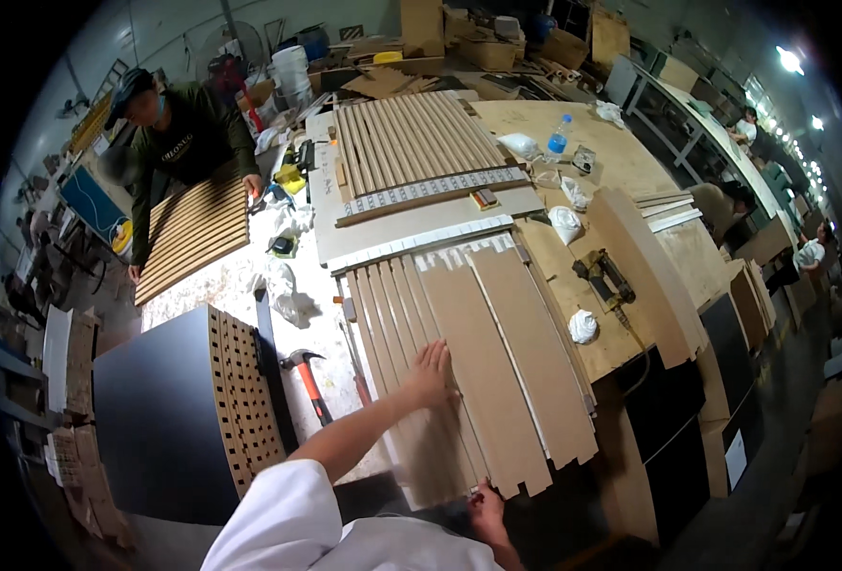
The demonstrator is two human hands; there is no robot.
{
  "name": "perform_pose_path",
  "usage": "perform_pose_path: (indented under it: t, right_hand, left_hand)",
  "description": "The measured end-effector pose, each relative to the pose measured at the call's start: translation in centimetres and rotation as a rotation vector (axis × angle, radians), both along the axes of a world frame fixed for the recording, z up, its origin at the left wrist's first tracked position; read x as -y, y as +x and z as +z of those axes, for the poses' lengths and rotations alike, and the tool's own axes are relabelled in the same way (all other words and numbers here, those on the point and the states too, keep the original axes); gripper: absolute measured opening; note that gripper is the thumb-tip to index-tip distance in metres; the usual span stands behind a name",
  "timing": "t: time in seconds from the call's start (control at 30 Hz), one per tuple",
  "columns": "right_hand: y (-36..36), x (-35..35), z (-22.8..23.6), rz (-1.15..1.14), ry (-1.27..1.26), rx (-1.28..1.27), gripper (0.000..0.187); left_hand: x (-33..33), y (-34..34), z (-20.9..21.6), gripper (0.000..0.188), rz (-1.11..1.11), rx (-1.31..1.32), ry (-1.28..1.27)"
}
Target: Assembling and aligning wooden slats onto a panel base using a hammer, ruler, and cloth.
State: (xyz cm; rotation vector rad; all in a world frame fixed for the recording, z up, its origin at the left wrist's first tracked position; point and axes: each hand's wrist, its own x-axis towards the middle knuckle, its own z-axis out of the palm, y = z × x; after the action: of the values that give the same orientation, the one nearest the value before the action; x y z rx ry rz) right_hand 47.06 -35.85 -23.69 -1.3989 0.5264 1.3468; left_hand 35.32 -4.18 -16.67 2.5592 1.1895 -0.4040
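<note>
My left hand (pixel 430 375) lies flat, fingers stretched out, on a tan slatted panel (pixel 508 328) in front of me. Narrow slats run along its left part, and wider flat boards cover its middle and right, with whitish seams between them. At the near edge of this panel, my right hand (pixel 486 506) is curled with the fingers closed; what it grips is too small and shaded to make out. A white notched strip (pixel 421 244) crosses the panel's far end. To the left lies a claw hammer (pixel 311 383) with a red and black handle.
Beyond stands another slatted panel (pixel 416 143). A co-worker (pixel 188 124) at the left handles a slatted board (pixel 197 231). Stacked dark panels (pixel 159 409) rise at my left. On the right are a pneumatic nail gun (pixel 604 281) with a hose, white bags (pixel 566 224) and a water bottle (pixel 559 139).
</note>
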Motion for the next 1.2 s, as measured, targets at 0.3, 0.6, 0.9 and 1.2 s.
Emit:
perform_pose_path:
  t: [0.3,0.6,0.9,1.2]
  right_hand:
    - [0.2,3.1,2.1,0.015,0.202,-0.029,0.029]
    - [9.7,5.9,3.3,-0.057,0.155,0.395,0.039]
    - [14.6,4.3,3.7,0.199,0.17,0.393,0.016]
    - [16.4,4.9,2.8,0.154,0.228,0.36,0.017]
  left_hand:
    - [0.0,0.0,1.1,0.103,0.069,0.09,-0.047]
    - [7.9,5.9,1.0,0.087,-0.067,0.205,-0.042]
    - [10.8,12.8,0.2,0.076,-0.16,0.158,0.024]
    - [11.8,15.3,1.9,0.076,-0.142,-0.011,0.017]
